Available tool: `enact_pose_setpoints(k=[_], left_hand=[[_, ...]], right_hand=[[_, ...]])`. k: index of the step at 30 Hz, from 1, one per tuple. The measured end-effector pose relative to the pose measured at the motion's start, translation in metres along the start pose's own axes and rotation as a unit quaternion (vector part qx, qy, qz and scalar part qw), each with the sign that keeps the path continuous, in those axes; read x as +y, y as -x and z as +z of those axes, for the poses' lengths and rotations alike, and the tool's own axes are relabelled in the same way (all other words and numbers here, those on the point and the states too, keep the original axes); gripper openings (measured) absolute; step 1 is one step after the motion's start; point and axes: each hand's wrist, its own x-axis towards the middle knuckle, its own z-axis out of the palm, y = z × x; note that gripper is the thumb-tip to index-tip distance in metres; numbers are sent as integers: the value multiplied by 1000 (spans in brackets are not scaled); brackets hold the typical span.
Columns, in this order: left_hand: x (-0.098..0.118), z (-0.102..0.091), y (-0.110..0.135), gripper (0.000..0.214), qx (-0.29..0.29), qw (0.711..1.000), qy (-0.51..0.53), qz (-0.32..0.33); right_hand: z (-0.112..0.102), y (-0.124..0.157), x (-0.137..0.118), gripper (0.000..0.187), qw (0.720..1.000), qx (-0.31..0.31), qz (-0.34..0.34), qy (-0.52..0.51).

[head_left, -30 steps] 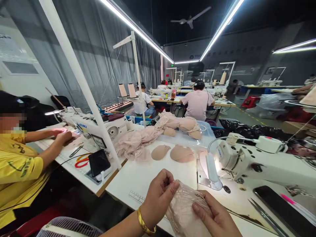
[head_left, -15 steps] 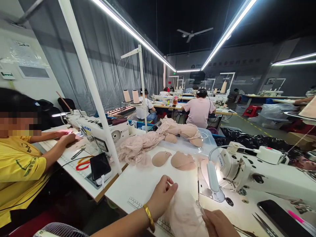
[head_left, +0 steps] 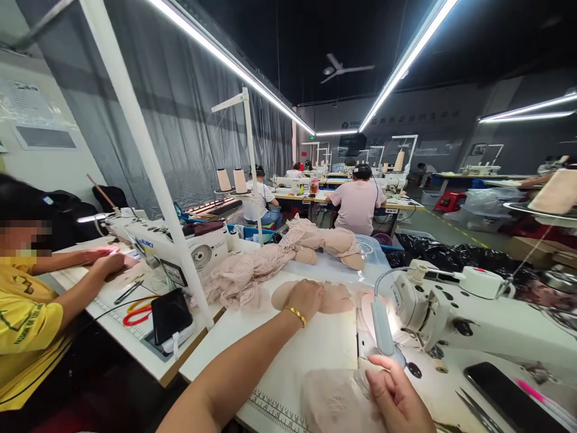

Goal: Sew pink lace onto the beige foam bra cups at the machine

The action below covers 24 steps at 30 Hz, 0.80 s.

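My left hand (head_left: 305,299), with a gold bracelet at its wrist, reaches over the beige moulded bra cups (head_left: 336,297) at the back of the white table. The back of the hand faces me and its fingertips are hidden, so their grip does not show. Near the front edge, my right hand (head_left: 396,394) pinches the edge of a sheer beige fabric piece (head_left: 336,400). A clear, shiny strip shows beside that thumb. Another pale cup (head_left: 367,310) lies by the lit needle area of the sewing machine (head_left: 433,307).
Lacy beige fabric (head_left: 246,270) is heaped behind the cups, beside a clear plastic bin (head_left: 381,258). Tweezers (head_left: 478,409) and a black phone (head_left: 505,391) lie at right. A white pole (head_left: 148,162) rises at left, where a co-worker in a yellow shirt (head_left: 33,313) sews.
My left hand has moved forward from the sheer fabric to the bra cups. My right hand has come slightly up, still holding the fabric, which now lies flatter. The view has shifted slightly.
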Motion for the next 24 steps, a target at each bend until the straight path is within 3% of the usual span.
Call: enact_pose_setpoints(k=[4,11,14,17,19,22,24], left_hand=[[-1,-14,25,21,31,989,143,-15],[24,-18,111,35,-111,928,353,-53],[36,-14,135,26,-148,917,361,-85],[45,-15,142,25,-183,953,234,-62],[49,-19,138,46,-222,964,145,8],[55,-26,120,83,-323,931,102,134],[56,-29,106,74,-429,885,103,146]], right_hand=[[-8,5,-24,59,998,-4,61,-36],[-15,14,-33,62,988,21,96,-119],[-18,23,-32,63,986,12,86,-142],[-23,34,-29,64,996,-5,26,-91],[-27,40,-29,54,999,-24,-37,-17],[-35,45,-35,34,975,-89,-168,118],[-42,42,-42,26,939,-101,-264,194]])
